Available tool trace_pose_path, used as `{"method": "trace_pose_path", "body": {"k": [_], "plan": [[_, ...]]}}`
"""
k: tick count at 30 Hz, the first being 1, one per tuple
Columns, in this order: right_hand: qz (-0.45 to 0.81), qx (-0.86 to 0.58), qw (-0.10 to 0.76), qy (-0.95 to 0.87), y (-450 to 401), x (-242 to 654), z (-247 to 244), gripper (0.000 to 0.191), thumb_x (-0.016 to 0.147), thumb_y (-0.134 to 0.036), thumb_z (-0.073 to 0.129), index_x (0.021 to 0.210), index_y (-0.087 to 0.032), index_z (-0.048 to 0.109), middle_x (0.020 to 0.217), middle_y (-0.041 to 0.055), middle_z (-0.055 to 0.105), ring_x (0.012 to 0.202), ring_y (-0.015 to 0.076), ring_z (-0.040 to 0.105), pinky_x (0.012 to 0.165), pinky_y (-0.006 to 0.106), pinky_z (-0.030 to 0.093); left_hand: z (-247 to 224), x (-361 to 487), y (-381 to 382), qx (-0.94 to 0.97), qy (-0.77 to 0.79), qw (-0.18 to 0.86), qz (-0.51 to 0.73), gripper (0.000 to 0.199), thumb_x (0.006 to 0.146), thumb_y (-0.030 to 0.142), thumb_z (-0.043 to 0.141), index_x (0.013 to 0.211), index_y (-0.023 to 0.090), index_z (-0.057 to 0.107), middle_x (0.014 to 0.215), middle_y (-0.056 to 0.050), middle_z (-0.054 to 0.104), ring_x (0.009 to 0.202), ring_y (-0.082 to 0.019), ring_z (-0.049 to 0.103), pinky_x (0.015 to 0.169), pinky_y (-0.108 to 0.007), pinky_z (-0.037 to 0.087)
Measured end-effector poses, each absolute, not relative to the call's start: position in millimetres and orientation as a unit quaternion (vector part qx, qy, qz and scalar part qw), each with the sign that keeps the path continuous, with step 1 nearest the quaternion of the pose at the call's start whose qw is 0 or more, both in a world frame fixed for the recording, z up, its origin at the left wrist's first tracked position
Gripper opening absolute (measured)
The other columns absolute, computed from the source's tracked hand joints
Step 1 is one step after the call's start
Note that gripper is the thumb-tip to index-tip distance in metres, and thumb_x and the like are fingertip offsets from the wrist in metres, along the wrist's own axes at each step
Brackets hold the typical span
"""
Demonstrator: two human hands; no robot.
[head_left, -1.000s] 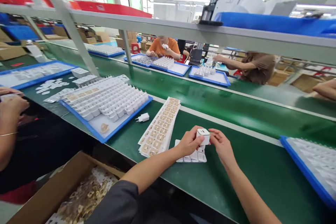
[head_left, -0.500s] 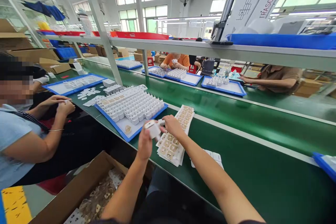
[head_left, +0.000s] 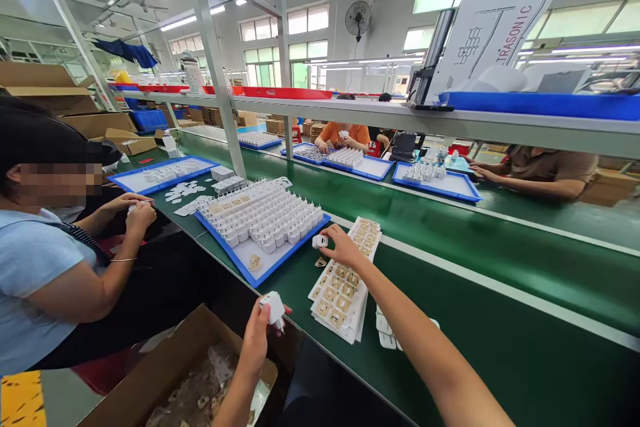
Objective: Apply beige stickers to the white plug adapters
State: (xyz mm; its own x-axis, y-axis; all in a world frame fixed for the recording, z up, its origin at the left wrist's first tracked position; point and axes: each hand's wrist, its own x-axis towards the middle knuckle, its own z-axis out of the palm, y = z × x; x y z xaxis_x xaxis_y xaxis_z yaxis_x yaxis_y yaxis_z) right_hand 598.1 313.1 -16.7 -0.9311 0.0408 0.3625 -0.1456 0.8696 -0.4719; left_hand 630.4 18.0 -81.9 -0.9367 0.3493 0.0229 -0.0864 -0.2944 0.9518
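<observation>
In the head view, my left hand (head_left: 254, 341) is closed around a white plug charger (head_left: 273, 307), its pins pointing down past the bench edge. My right hand (head_left: 344, 247) pinches a small white block with a dark slot (head_left: 320, 241), above the bench near the blue tray. Beneath that hand lies a stack of sheets (head_left: 338, 290) bearing rows of tan cut-out pieces. One loose tan piece (head_left: 321, 262) rests beside the stack. Left of it, a blue-rimmed tray (head_left: 295, 248) carries rows of white plug chargers (head_left: 270, 213), pins up, and another tan piece (head_left: 255, 261).
Some white flat pieces (head_left: 386, 330) lie partly behind my right forearm. Below the bench stands an open cardboard box (head_left: 190, 340) with scraps. A co-worker in light blue (head_left: 55, 267) sits at left. Overhead runs a shelf (head_left: 350, 105); more trays (head_left: 435, 183) stand across the bench.
My hands have moved apart: the left came down toward the bench edge with the charger, while the right stays over the sheets with the small block. The camera view has shifted slightly.
</observation>
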Motion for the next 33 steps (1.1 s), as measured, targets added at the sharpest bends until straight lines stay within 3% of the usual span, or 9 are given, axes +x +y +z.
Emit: {"method": "trace_pose_path", "body": {"k": [6,12,17,22,28,33], "plan": [[0.265,0.055,0.226,-0.936,310.3,626.7,-10.6,0.039,0.079,-0.014,0.063,0.117,-0.019,0.056,0.12,0.0095,0.061,0.112,0.0236,0.058,0.099,0.039,0.047,-79.1,635.5,51.7,0.179,0.562,0.204,0.782,0.055,0.085,0.065,0.061,0.112,0.017,0.053,0.094,-0.01,0.073,0.069,-0.018,0.063,0.058,-0.028,0.05],[0.274,0.051,0.237,-0.931,309.6,645.0,-15.0,0.041,0.084,-0.017,0.062,0.124,-0.022,0.056,0.123,0.0077,0.062,0.117,0.0233,0.057,0.105,0.041,0.044,-81.3,647.9,72.7,0.183,0.564,0.179,0.785,0.056,0.081,0.06,0.068,0.113,0.017,0.053,0.093,-0.007,0.07,0.067,-0.014,0.057,0.056,-0.026,0.05],[0.284,-0.036,0.222,-0.932,310.3,631.5,-38.4,0.036,0.082,-0.011,0.063,0.117,-0.018,0.058,0.117,0.0077,0.061,0.105,0.0202,0.061,0.093,0.036,0.051,-80.7,648.8,74.8,0.169,0.579,0.172,0.779,0.057,0.075,0.059,0.074,0.11,0.017,0.055,0.088,-0.005,0.066,0.071,-0.015,0.057,0.056,-0.024,0.051],[0.279,-0.11,0.178,-0.937,309.8,610.3,-55.1,0.026,0.092,-0.027,0.065,0.115,-0.014,0.059,0.109,0.0059,0.063,0.095,0.0185,0.063,0.085,0.037,0.054,-83.3,651.4,70.5,0.179,0.591,0.191,0.763,0.058,0.069,0.056,0.081,0.104,0.018,0.053,0.09,-0.005,0.065,0.077,-0.017,0.059,0.057,-0.025,0.052],[0.238,-0.11,0.144,-0.954,321.3,606.4,-43.8,0.032,0.094,-0.035,0.064,0.119,-0.016,0.062,0.125,0.0098,0.062,0.118,0.0253,0.058,0.105,0.051,0.044,-85.3,661.2,72.8,0.178,0.599,0.181,0.759,0.056,0.071,0.056,0.079,0.104,0.02,0.052,0.089,-0.003,0.065,0.076,-0.016,0.06,0.057,-0.023,0.051],[0.24,-0.067,0.158,-0.955,350.2,660.7,-31.4,0.035,0.09,-0.016,0.061,0.125,-0.017,0.063,0.129,0.0107,0.065,0.123,0.0248,0.059,0.11,0.046,0.042,-77.5,665.1,82.8,0.222,0.603,0.196,0.741,0.053,0.074,0.052,0.078,0.108,0.02,0.052,0.096,-0.005,0.065,0.08,-0.016,0.06,0.061,-0.024,0.05]]}}
